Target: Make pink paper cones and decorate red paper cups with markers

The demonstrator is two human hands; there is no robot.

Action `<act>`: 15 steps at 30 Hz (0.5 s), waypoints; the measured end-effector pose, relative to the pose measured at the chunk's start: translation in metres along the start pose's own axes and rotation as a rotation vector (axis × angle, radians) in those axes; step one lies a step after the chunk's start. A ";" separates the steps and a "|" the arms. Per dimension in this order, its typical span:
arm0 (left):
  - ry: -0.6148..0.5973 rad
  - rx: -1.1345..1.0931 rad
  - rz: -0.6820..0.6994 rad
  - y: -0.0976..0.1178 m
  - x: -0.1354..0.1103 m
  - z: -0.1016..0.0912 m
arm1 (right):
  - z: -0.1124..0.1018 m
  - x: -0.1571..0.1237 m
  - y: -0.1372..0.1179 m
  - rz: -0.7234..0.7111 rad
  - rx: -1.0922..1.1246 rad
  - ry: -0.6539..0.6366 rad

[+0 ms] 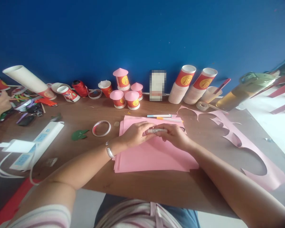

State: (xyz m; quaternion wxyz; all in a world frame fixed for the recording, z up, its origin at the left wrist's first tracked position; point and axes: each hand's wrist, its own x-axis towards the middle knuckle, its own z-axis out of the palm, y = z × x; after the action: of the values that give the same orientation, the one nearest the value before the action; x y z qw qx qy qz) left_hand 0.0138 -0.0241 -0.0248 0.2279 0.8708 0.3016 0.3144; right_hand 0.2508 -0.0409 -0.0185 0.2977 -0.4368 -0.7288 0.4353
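Note:
My left hand (139,133) and my right hand (174,134) meet over a stack of pink paper sheets (154,158). Between them they grip a small whitish tube (157,130), held level, with fingers closed at both its ends. Its exact kind is too small to make out. A dark loop (182,129) shows just beyond my right hand; the rest of it is hidden. Behind my hands lie a blue-and-white pen (159,116) and an orange-and-white pen (169,120). Several red cups with pink cone tops (132,99) stand farther back.
Stacked paper cups (180,84) lean by the blue wall. Cut pink paper (263,158) spreads at the right, near a jug of yellowish liquid (242,91). Left are a tape ring (101,128), a green scrap (79,135), a power strip (39,145), and another person's hand (0,104).

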 end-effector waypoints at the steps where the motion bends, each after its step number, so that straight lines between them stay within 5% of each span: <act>1: -0.003 0.032 0.011 -0.002 -0.002 0.002 | 0.006 0.000 0.004 0.017 0.045 0.015; 10: 0.165 0.146 0.203 -0.016 -0.006 0.003 | 0.013 -0.003 0.007 -0.016 0.338 0.120; 12: 0.188 0.097 0.143 -0.016 -0.006 -0.005 | 0.008 -0.003 0.008 -0.008 0.397 0.189; 15: 0.151 -0.083 -0.151 -0.014 -0.006 -0.018 | -0.001 -0.001 0.013 0.037 0.565 0.322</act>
State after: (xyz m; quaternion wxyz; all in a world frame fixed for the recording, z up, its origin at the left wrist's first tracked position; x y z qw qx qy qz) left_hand -0.0073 -0.0144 -0.0228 0.2635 0.8094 0.3691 0.3731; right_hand 0.2569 -0.0384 -0.0295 0.5106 -0.4132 -0.5148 0.5510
